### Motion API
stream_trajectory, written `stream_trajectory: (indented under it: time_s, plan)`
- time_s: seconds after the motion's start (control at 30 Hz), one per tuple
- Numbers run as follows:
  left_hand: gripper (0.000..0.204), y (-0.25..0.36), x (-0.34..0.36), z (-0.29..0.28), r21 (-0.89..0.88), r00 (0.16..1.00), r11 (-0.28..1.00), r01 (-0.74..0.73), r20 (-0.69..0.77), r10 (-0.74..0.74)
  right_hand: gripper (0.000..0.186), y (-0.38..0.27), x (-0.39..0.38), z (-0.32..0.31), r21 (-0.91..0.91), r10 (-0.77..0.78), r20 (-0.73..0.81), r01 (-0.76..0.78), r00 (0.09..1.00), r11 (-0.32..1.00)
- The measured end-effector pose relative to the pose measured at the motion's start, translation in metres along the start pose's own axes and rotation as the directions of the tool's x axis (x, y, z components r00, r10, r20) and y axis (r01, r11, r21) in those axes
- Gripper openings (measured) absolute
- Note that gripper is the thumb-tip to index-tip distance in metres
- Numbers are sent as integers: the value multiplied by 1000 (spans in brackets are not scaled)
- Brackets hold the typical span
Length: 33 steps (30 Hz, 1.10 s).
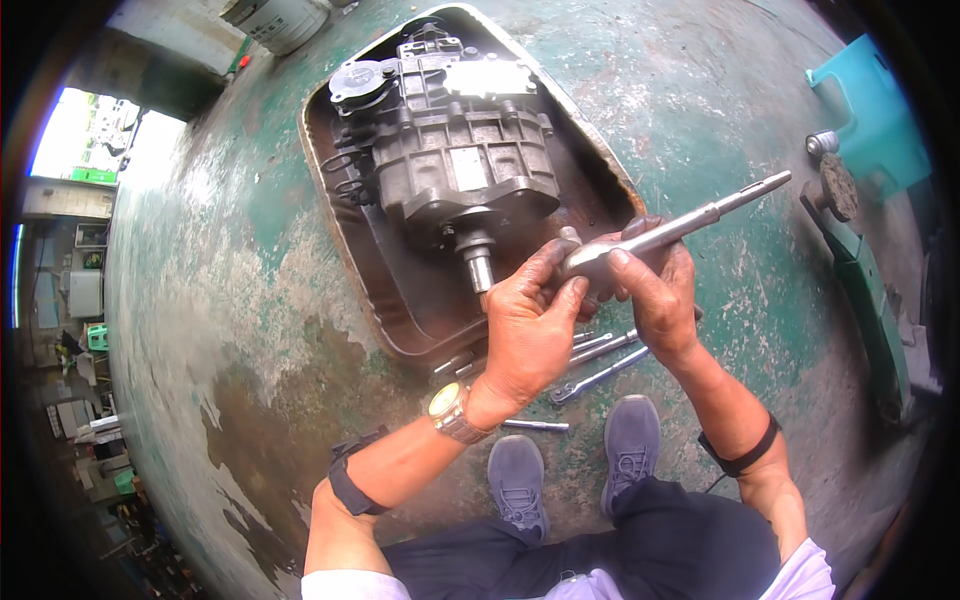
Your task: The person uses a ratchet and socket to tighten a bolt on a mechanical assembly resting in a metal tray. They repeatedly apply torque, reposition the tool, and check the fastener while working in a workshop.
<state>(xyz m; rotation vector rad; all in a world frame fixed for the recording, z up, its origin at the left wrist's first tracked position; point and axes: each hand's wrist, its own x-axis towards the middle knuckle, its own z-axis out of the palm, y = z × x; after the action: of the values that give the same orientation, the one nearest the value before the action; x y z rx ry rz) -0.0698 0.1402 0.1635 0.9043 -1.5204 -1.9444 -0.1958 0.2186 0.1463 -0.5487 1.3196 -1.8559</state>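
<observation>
A long silver metal shaft [700, 218], stepped and narrowing toward its far right tip, is held tilted above the tray's near right corner. My left hand [532, 325] is closed at its thick end, with thumb and fingers pinched together there. Farther along, my right hand [660, 295] wraps the shaft with the thumb on top. A small stub [570, 234] shows by the thick end; my fingers hide the rest of that end. Just beyond my left hand lies a grey gearbox [465, 150], its output shaft [480, 262] pointing toward me.
The gearbox rests in a rusty-rimmed metal tray [375, 310] on the worn green floor. Below my hands lie a ratchet wrench [600, 376], a short rod [537, 426] and several other rods. To the right are a green metal jack [862, 285] and a turquoise plastic stool [880, 120]. A bucket [278, 22] stands far left.
</observation>
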Motion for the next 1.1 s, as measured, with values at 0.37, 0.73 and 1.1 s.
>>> stream_trajectory:
  time_s: [0.37,0.73,1.1]
  plan:
    - [34,-2,-1,2,9,999,999,-35,4,35,20,1,4,-6,-26,2,-11,-2,1000,1000]
    - [40,-14,-3,0,54,997,996,-65,44,62,28,4,4,-14,100,43,82,-51,996,994]
    - [44,-16,0,5,-86,991,987,-135,-21,134,34,14,5,-18,153,64,32,-68,997,986]
